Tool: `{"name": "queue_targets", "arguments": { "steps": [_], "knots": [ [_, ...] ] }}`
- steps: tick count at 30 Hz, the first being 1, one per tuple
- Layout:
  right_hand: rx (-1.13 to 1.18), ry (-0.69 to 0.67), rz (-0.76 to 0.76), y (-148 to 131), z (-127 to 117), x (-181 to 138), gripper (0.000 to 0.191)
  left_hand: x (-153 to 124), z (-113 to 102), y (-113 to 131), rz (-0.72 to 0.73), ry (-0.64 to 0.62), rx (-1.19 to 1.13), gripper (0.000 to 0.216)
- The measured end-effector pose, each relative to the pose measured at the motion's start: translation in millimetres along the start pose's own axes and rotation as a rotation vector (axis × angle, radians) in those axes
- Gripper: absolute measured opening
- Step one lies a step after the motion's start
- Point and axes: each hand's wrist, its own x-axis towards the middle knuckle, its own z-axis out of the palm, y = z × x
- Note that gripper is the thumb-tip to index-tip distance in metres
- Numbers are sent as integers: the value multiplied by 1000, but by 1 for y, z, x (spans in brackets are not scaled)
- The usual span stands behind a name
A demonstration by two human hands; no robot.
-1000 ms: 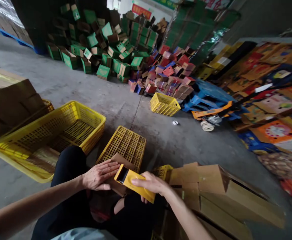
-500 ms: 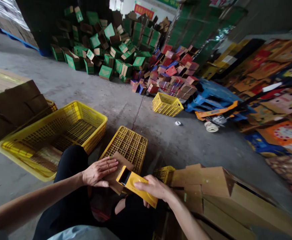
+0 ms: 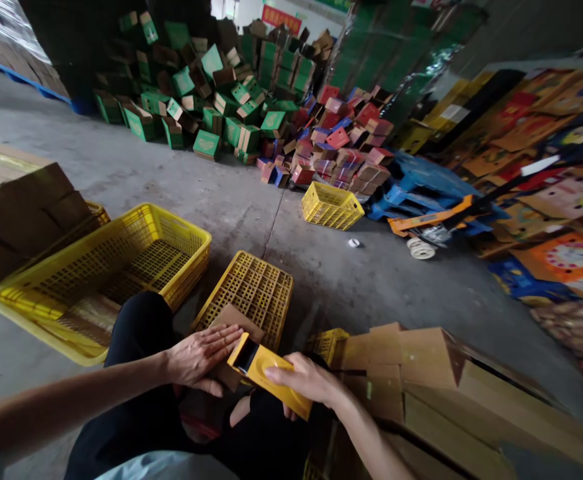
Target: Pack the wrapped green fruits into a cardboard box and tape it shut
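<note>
Grey concrete floor fills the middle of the frame, with a heap of green boxes (image 3: 211, 100) and red boxes (image 3: 341, 150) at upper centre and a large yellow crate (image 3: 106, 273) at lower left. At lower centre the left hand (image 3: 202, 355) lies flat, fingers spread, on a small brown cardboard box (image 3: 231, 320) held over the lap, in front of an upturned yellow crate (image 3: 251, 293). Just to its right, the right hand (image 3: 307, 379) is wrapped around a yellow tape dispenser (image 3: 266, 373) whose front end touches that box, beside folded brown cartons (image 3: 421, 373) at lower right.
</note>
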Motion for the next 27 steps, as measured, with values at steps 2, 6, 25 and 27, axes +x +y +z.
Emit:
{"name": "queue_targets", "arguments": {
  "steps": [2,6,25,27],
  "knots": [
    [2,19,17,9,-2,-4,41,0,0,-2,-2,5,5,114],
    [28,63,33,21,-4,-11,43,1,-3,-3,8,7,4,113],
    [26,51,57,37,-13,-22,45,20,1,15,24,-143,-93,124],
    [40,68,69,42,-14,-24,44,20,1,13,29,-129,-80,121]
  ]
}}
